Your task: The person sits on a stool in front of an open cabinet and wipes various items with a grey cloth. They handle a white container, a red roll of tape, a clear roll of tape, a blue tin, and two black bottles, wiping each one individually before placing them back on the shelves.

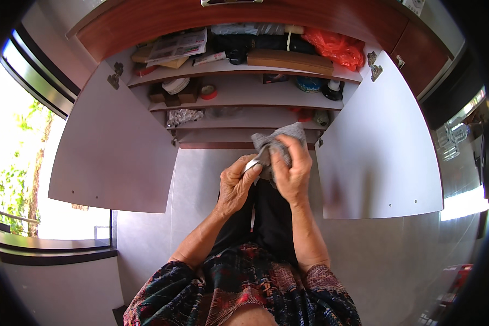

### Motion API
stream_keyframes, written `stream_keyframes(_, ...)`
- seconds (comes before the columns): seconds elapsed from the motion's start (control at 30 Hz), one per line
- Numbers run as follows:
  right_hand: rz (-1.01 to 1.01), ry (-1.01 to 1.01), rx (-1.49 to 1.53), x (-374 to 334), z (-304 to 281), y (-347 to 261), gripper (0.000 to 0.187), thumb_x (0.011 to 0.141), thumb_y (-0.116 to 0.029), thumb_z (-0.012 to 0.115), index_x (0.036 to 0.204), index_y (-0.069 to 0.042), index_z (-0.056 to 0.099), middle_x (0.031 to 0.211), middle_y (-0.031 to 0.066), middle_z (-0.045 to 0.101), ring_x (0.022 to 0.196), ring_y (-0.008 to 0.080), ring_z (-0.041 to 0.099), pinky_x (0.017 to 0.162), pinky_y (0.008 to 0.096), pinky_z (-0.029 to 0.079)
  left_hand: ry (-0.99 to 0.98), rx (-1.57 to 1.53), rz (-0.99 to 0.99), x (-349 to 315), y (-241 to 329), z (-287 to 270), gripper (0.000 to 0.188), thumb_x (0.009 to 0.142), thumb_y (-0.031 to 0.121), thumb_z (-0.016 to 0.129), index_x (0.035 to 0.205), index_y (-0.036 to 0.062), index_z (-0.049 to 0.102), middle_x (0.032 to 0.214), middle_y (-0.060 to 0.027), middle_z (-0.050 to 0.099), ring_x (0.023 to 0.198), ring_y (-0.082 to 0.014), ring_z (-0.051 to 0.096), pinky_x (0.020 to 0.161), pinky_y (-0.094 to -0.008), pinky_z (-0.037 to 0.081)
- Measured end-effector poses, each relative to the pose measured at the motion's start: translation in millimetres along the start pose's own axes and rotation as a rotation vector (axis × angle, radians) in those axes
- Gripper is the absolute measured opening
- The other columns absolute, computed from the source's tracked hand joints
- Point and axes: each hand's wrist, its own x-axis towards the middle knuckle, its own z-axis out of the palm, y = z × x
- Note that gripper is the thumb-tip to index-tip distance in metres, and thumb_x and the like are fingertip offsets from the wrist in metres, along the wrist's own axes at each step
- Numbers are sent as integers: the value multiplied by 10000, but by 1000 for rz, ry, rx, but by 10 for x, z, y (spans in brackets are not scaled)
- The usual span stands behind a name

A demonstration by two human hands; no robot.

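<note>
Reddish-brown wood fronts the cabinet [244, 17], the biggest thing here, its pale shelves loaded with household odds and ends. Both of its doors stand swung wide: the left door [111, 149] toward the bright window [54, 163] on the cabinet's left, the right door [380, 144] on its other side. A person in a dark patterned top [244, 280] and black trousers [274, 217] faces the cabinet from in front.

On the cabinet's top shelf, printed paper [179, 48] lies at the left, a long brown box [290, 62] sits right of the middle, and a crumpled red plastic bag [339, 48] fills the right end.

In front of the cabinet, between its open doors, are the two bare hands. The right hand [291, 163], slightly blurred, has its fingers curled on a bunched grey cloth [296, 131], which hangs before the cabinet's lower part. The left hand [238, 183] is closed, thumb against fingers, on a narrow white piece [250, 164]; whether that belongs to the cloth I cannot tell.

Smaller, on the cabinet's second shelf, left of centre, rests a red roll of tape [208, 92].
</note>
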Motion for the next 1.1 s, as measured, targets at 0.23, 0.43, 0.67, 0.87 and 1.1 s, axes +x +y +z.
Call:
stream_keyframes(0.23,546,90,704,-367,-19,328,230,880,-94,595,1079,4,536,942,31,612,847,91,565,763,230,461,20,-559,-136,-46,-223,-11,320,949,255,509,1088,-26,575,642,64,361,580,-45,335,617,-220,380)
stream_keyframes(0.43,468,77,692,-478,-43,364,254,833,-12,621,1073,-14,540,964,13,599,865,68,548,775,219,458,-173,-597,-284,-109,-232,-201,365,952,279,465,1089,-46,556,629,38,371,562,-72,365,634,-266,437)
stream_keyframes(0.67,-14,-283,38,-123,-94,138,301,719,8,655,1009,-57,606,968,86,592,852,192,600,714,293,494,-336,-174,-276,71,-33,-382,280,948,220,475,1049,-34,539,710,-13,536,657,-84,535,653,-308,500)
stream_keyframes(0.87,-278,-401,-200,-8,195,-208,449,622,13,721,1036,-124,619,994,147,546,848,317,595,710,387,515,-173,259,-24,-117,-18,-398,124,857,42,469,938,-42,513,687,-144,551,605,-210,519,571,-343,420)
stream_keyframes(1.1,279,-165,136,-344,88,136,233,863,-54,586,1088,2,562,970,72,621,869,138,583,781,259,464,-24,-201,-114,-211,-3,-345,289,977,267,440,1014,6,560,642,46,358,573,-60,322,539,-237,349)
